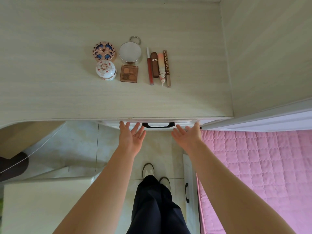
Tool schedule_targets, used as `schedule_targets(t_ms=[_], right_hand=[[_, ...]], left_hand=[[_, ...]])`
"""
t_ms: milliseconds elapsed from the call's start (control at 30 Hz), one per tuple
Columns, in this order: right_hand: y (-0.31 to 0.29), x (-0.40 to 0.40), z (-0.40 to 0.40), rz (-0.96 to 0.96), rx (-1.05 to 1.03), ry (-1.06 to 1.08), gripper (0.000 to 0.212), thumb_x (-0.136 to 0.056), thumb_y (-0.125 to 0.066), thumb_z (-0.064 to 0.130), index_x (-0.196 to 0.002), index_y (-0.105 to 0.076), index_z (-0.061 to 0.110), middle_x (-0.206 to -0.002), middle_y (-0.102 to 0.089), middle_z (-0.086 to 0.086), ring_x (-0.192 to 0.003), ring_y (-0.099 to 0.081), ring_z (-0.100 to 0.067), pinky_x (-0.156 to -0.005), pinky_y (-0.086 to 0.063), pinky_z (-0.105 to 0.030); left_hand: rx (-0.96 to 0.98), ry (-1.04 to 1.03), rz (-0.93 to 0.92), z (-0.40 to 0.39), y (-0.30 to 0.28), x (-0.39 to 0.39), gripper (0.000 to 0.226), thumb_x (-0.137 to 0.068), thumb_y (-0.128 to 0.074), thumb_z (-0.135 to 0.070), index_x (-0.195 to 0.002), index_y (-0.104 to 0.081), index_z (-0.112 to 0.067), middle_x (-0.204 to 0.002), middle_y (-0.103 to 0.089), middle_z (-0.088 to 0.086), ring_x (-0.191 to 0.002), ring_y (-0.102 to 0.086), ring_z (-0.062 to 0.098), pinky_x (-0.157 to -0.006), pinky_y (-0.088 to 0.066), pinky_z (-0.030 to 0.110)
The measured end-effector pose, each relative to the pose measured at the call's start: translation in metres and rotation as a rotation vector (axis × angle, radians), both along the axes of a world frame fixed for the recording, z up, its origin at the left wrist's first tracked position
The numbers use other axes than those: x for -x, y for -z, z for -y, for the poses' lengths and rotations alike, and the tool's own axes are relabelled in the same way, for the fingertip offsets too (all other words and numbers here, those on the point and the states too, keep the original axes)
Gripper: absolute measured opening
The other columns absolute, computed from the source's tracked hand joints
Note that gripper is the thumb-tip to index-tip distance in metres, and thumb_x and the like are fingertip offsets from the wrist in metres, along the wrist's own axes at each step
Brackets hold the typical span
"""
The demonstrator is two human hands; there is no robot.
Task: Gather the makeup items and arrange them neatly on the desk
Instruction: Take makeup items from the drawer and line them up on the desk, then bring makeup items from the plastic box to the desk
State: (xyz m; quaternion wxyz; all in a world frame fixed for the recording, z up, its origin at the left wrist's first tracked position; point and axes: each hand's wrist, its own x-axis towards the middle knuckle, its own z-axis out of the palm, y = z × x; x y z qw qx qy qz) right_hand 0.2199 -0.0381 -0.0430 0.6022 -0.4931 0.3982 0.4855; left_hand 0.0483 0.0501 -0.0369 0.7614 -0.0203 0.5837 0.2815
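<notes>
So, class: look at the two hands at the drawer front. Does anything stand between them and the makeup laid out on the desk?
Nothing visible does. The left hand and right hand are open at the drawer front, either side of its black handle. Between them and the makeup items lies only bare desk.

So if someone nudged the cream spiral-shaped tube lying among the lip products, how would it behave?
The cream spiral-shaped tube with a peach cap looks round, so it would probably roll sideways, though the brown lettered tube and brown lipstick lie close on either side and might check it. It seems rigid and light.
</notes>
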Motion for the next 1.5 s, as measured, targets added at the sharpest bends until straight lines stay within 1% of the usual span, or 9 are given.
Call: schedule_targets(t_ms=[133, 267, 433, 567, 667, 800, 1100, 1267, 1500], right_hand=[[-0.013, 0.004, 0.018, 0.191, 0.087, -0.336, 0.046, -0.100, -0.042, 0.032, -0.138, -0.041, 0.007, -0.135, -0.053, -0.013, -0.119, -0.053, -0.027, -0.096, -0.044, -0.040], [-0.027, 0.009, 0.051, 0.643, 0.218, -0.922, 0.031, -0.097, -0.041, 0.016, -0.118, -0.057, 0.000, -0.106, -0.057, -0.011, -0.081, -0.050, -0.019, -0.070, -0.044, -0.026], [-0.048, 0.028, 0.106, 0.933, 0.256, -1.184, 0.021, -0.092, -0.041, 0.018, -0.107, -0.056, 0.021, -0.082, -0.056, 0.003, -0.072, -0.052, -0.018, -0.045, -0.034, -0.018], [-0.062, 0.045, 0.159, 1.025, 0.260, -1.297, 0.044, -0.095, -0.041, 0.024, -0.139, -0.043, 0.017, -0.108, -0.061, -0.002, -0.071, -0.055, -0.007, -0.049, -0.038, -0.016], [-0.079, 0.062, 0.195, 1.115, 0.272, -1.395, 0.046, -0.096, -0.041, 0.024, -0.140, -0.041, 0.011, -0.133, -0.052, -0.008, -0.106, -0.055, -0.018, -0.080, -0.045, -0.022], [-0.099, 0.087, 0.237, 1.154, 0.318, -1.410, 0.034, -0.095, -0.044, 0.020, -0.124, -0.049, 0.003, -0.123, -0.056, -0.016, -0.113, -0.051, -0.032, -0.089, -0.044, -0.038], [-0.125, 0.151, 0.285, 1.305, 0.481, -1.290, 0.046, -0.100, -0.041, 0.024, -0.143, -0.036, 0.008, -0.142, -0.044, -0.006, -0.133, -0.036, -0.021, -0.109, -0.028, -0.026], [-0.130, 0.191, 0.299, 1.378, 0.690, -1.202, 0.046, -0.099, -0.044, 0.023, -0.140, -0.041, 0.003, -0.141, -0.046, -0.009, -0.135, -0.036, -0.024, -0.115, -0.024, -0.030], [-0.140, 0.252, 0.337, 1.152, 0.983, -1.159, 0.056, -0.102, -0.024, 0.030, -0.151, -0.013, 0.006, -0.159, -0.015, -0.006, -0.148, -0.005, -0.024, -0.119, -0.006, -0.036]], left_hand=[[-0.104, 0.117, -0.092, 0.016, -0.017, 0.002, 0.033, -0.102, -0.042, -0.029, -0.127, -0.049, -0.009, -0.127, -0.061, 0.014, -0.111, -0.061, 0.029, -0.093, -0.049, 0.040], [-0.217, 0.325, -0.220, 0.044, -0.036, 0.000, 0.028, -0.099, -0.045, -0.019, -0.123, -0.055, -0.008, -0.115, -0.067, 0.009, -0.106, -0.065, 0.025, -0.087, -0.053, 0.035], [-0.394, 0.579, -0.380, 0.095, -0.053, 0.005, 0.023, -0.095, -0.051, -0.022, -0.112, -0.062, -0.012, -0.108, -0.070, 0.007, -0.099, -0.066, 0.019, -0.082, -0.053, 0.031], [-0.662, 0.876, -0.542, 0.139, -0.056, 0.017, 0.020, -0.097, -0.048, -0.020, -0.108, -0.065, -0.018, -0.108, -0.068, 0.005, -0.105, -0.063, 0.022, -0.095, -0.049, 0.039], [-0.861, 1.096, -0.656, 0.166, -0.063, 0.027, 0.025, -0.097, -0.049, -0.022, -0.116, -0.064, -0.020, -0.113, -0.068, 0.000, -0.101, -0.060, 0.010, -0.085, -0.044, 0.017], [-0.969, 1.261, -0.635, 0.197, -0.079, 0.031, 0.024, -0.097, -0.051, -0.022, -0.118, -0.063, -0.021, -0.113, -0.068, -0.002, -0.099, -0.058, 0.005, -0.084, -0.037, 0.013], [-1.460, 1.774, -0.669, 0.219, -0.112, 0.042, 0.039, -0.099, -0.043, -0.027, -0.136, -0.049, -0.022, -0.128, -0.060, -0.002, -0.120, -0.051, 0.017, -0.097, -0.042, 0.030], [-1.811, 1.909, -0.533, 0.226, -0.116, 0.064, 0.042, -0.099, -0.043, -0.024, -0.140, -0.046, -0.013, -0.137, -0.054, 0.000, -0.132, -0.040, 0.015, -0.110, -0.026, 0.024], [-2.154, 2.148, -0.285, 0.268, -0.131, 0.070, 0.050, -0.102, -0.035, -0.029, -0.149, -0.029, -0.017, -0.155, -0.030, -0.004, -0.147, -0.010, 0.015, -0.120, -0.007, 0.033]])
